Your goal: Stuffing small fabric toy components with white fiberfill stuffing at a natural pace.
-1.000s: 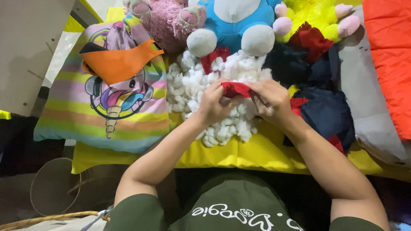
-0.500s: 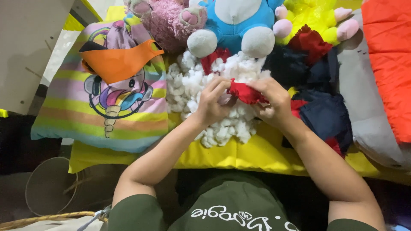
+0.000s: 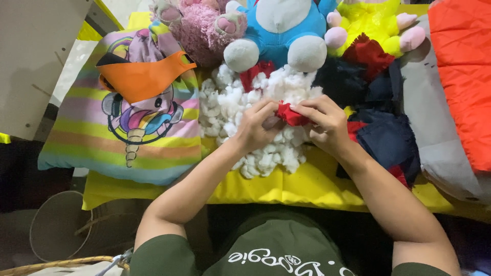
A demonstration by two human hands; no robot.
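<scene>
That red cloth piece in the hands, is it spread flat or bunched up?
Bunched up: the red cloth piece is a small crumpled wad pinched between the left hand and right hand.

To my left lies a striped unicorn cushion [image 3: 123,128], with an orange face mask [image 3: 143,76] resting on its upper part. Beyond my work I see three plush toys in a row: pink [image 3: 197,25], blue [image 3: 284,28], yellow [image 3: 371,25]. Dark blue fabric scraps [image 3: 388,138] lie to my right on the yellow cloth [image 3: 286,184]. An orange quilted fabric [image 3: 463,76] occupies the far right.
</scene>
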